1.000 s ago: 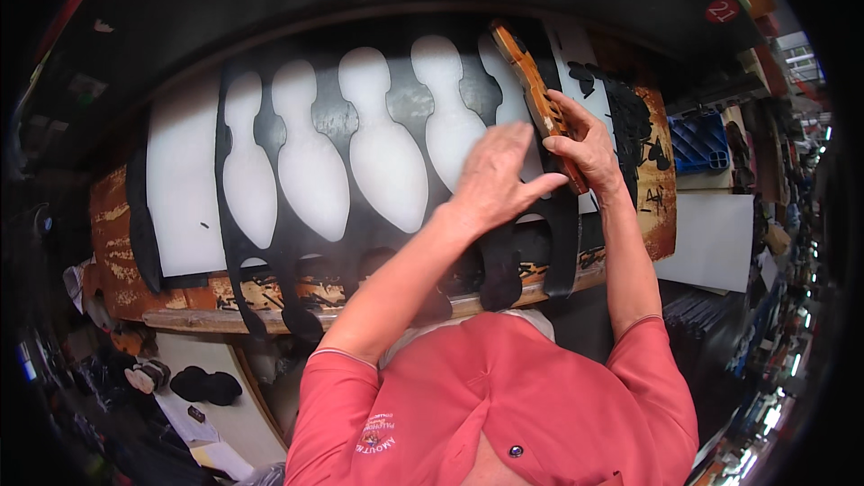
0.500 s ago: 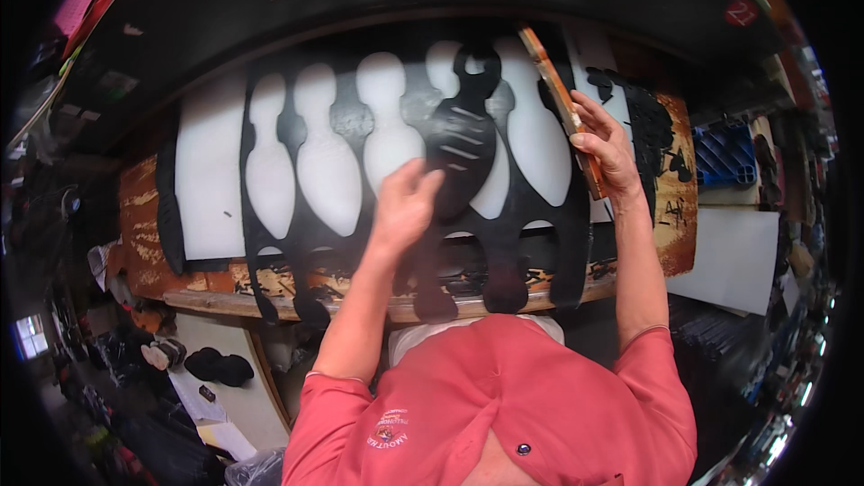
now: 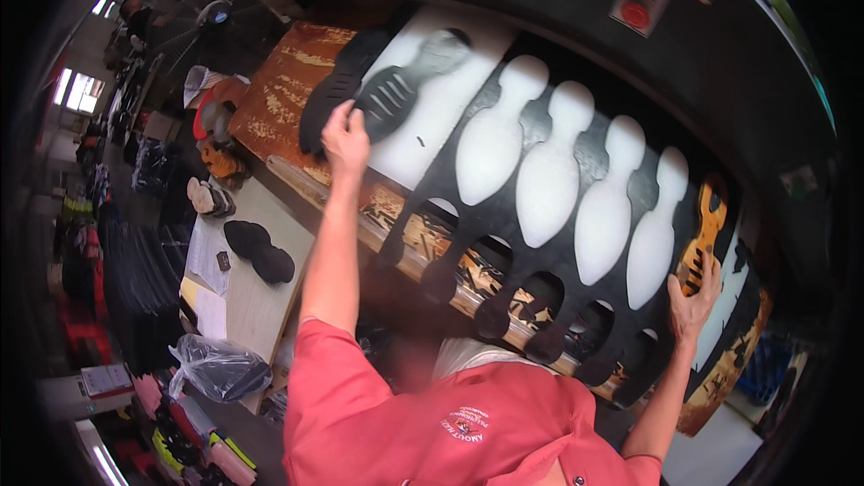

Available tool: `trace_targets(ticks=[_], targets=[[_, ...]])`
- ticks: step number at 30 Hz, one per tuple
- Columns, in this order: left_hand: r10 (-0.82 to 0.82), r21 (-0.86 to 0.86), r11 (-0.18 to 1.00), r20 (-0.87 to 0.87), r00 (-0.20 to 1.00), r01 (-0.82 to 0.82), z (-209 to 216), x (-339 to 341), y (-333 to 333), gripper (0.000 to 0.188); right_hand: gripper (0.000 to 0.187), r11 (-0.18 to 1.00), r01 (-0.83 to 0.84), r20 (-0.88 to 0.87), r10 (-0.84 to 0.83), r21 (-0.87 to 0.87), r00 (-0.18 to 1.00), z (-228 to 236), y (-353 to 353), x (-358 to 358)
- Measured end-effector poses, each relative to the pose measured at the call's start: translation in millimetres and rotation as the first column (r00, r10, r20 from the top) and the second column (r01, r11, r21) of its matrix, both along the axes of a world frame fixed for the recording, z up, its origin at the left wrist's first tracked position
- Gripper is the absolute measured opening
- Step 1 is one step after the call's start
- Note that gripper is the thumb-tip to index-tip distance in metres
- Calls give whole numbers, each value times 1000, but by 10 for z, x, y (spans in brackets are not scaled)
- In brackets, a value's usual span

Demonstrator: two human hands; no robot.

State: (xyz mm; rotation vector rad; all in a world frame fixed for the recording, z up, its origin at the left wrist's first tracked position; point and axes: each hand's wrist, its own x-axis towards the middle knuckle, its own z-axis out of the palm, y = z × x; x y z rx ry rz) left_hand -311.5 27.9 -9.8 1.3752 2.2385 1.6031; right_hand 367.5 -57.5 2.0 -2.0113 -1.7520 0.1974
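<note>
My left hand pinches the edge of a slotted black sole-shaped piece, which is blurred over the left part of a white board. Beside it, a stack of similar black pieces lies on the worn brown board. My right hand grips the lower end of an orange, sole-shaped cutting die with slots. The die is at the right end of a black sheet, and I cannot tell whether it touches the sheet. Several sole-shaped holes in the sheet show white board beneath.
Black scraps lie along the bench's wooden front edge. A dark machine beam with a red button spans the far side. To the left, a side table holds a black sole-shaped piece, papers and a clear plastic bag.
My view has turned left. My left hand has carried the slotted black piece from over the sheet to beside the stack. The die in my right hand has turned from on edge to face up.
</note>
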Motion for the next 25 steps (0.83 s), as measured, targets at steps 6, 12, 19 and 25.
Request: trace_targets(ticks=[6, 12, 19, 25], targets=[[226, -231, 940, -124, 966, -250, 50, -981, 10, 40, 79, 1000, 31, 19, -31, 0, 999, 46, -111, 76], [-86, -186, 981, -148, 985, 58, 306, 166, 152, 55, 80, 997, -29, 10, 29, 77, 1000, -27, 87, -93], [-815, -305, 559, -31, 579, 771, 177, 3008, 826, 81, 78, 998, 5, 18, -7, 61, 1000, 3, 166, -320], [-829, -605, 547, -294, 476, 579, -65, 4058, 1108, 110, 81, 997, 43, -83, -48, -61, 995, 192, 243, -454]])
